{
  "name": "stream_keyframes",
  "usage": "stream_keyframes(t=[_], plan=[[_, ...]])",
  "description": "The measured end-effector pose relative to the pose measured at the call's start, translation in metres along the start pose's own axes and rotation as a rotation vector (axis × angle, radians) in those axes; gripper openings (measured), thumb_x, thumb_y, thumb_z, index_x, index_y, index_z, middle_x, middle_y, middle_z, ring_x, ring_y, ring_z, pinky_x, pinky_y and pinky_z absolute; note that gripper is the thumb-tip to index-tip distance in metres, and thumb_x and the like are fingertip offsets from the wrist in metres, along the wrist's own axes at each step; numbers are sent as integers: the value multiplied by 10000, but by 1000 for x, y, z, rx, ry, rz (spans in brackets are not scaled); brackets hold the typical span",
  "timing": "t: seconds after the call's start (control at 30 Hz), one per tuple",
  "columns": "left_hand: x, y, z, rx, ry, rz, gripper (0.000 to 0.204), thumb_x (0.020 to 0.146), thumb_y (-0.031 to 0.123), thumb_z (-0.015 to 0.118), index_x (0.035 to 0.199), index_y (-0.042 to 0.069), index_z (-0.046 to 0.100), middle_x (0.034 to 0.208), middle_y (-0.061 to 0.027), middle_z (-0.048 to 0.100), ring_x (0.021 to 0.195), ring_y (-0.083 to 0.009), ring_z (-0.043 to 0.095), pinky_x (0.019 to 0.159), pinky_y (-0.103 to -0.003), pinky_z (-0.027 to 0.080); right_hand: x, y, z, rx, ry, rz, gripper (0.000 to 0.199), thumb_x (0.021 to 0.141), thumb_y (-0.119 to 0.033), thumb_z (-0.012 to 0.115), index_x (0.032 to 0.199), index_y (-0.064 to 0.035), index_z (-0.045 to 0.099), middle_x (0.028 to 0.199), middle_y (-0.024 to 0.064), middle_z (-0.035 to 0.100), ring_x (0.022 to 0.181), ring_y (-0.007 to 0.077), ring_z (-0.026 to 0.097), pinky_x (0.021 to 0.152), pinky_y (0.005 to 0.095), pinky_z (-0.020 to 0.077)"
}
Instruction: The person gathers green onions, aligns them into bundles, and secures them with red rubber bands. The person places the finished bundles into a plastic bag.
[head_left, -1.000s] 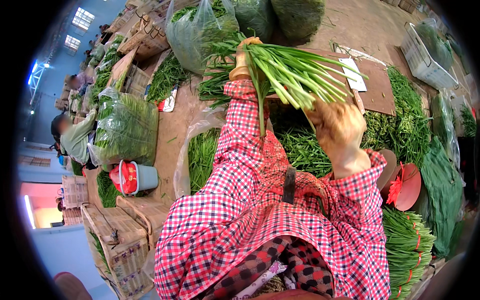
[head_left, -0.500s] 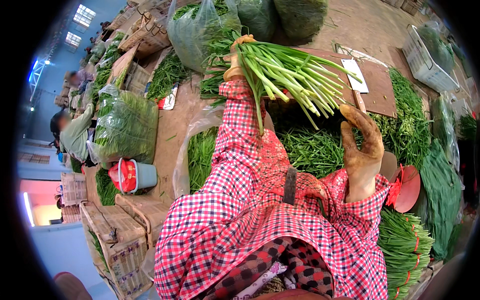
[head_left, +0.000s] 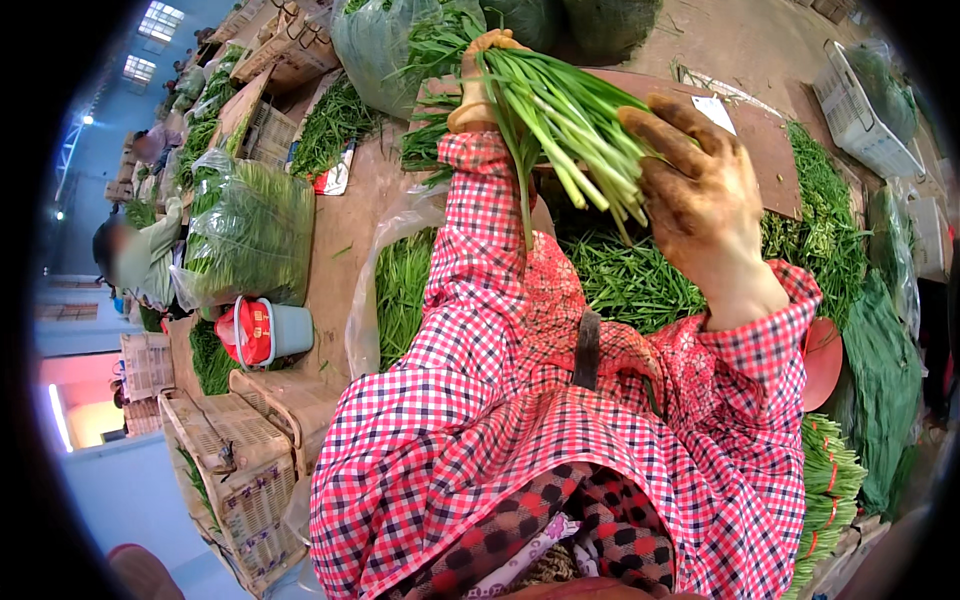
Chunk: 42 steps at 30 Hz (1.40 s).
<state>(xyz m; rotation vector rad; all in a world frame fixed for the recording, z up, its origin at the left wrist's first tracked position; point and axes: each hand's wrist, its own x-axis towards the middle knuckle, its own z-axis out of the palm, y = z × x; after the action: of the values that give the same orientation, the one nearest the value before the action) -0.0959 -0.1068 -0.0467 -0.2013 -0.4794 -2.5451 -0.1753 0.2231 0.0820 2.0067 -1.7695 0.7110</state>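
Note:
My left hand (head_left: 487,62) is closed around the leafy part of a bunch of garlic chives (head_left: 560,120), holding it up over the brown board. The pale stem ends point right and slightly down, and one stalk dangles below the others. Against those ends rests my right hand (head_left: 700,180), its fingers stretched out and touching the stems; its thumb is hidden. Behind the right fingers, the white blade of a cleaver (head_left: 714,112) shows on the board (head_left: 770,170), its handle covered by my hand. Loose chives (head_left: 625,285) lie below the bunch.
Red-banded chive bundles (head_left: 832,480) lie at lower right, beside a green cloth (head_left: 885,390). A bagged heap of chives (head_left: 250,235), a blue bucket (head_left: 290,330) and plastic crates (head_left: 235,480) stand left. Another person (head_left: 150,255) sits far left. A white crate (head_left: 850,115) stands upper right.
My right hand has moved up and left from beside the board to the stem ends, its curled fingers now straightened. The bunch has shifted slightly up and left in my left hand.

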Motion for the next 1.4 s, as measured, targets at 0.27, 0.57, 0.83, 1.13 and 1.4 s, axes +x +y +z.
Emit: stream_keyframes(t=[0.27, 0.57, 0.83, 1.13, 1.4], plan=[[-6, 51, -84, 81, -110, 142, 360, 1011, 189, 497, 1289, -38, 477, 1016, -111, 634, 846, -197, 629, 823, -343, 557, -77, -5, -25, 302, -279, 344, 225, 766, 38, 654, 985, -11, 670, 1219, 98, 648, 1128, 333, 597, 932, 411, 490], [1, 30, -35, -467, -235, -391, 113, 957, 200, 566, 899, 132, 636, 797, 32, 582, 693, -129, 547, 675, -310, 482, -63, -16, 5, 992, -134, 903, 498, 874, -229, 734, 1281, 14, 581, 1136, 123, 679, 1007, 185, 642, 892, 307, 510], [15, -20, -36, -200, -525, 231, 210, 981, 240, 523, 933, 73, 642, 1003, -14, 668, 939, -112, 587, 862, -317, 481, -41, -27, 45, -8, -90, 611, 285, 811, -243, 736, 1030, -78, 658, 751, 125, 682, 672, 301, 662, 617, 393, 536], [23, -6, -79, -328, -668, 71, 244, 973, 245, 526, 1094, 61, 632, 970, -6, 681, 894, -111, 606, 810, -285, 500, -96, -47, 39, 140, 23, 417, 209, 884, -173, 684, 702, -96, 618, 560, 78, 580, 473, 228, 574, 472, 343, 480], [9, -23, -46, -376, -598, 120, 236, 994, 203, 484, 1060, 76, 672, 902, -24, 706, 890, -156, 654, 828, -292, 534, -60, -4, 46, 921, 290, 950, 403, 888, -131, 706, 1229, 49, 586, 990, 68, 691, 863, 107, 619, 791, 238, 499]])
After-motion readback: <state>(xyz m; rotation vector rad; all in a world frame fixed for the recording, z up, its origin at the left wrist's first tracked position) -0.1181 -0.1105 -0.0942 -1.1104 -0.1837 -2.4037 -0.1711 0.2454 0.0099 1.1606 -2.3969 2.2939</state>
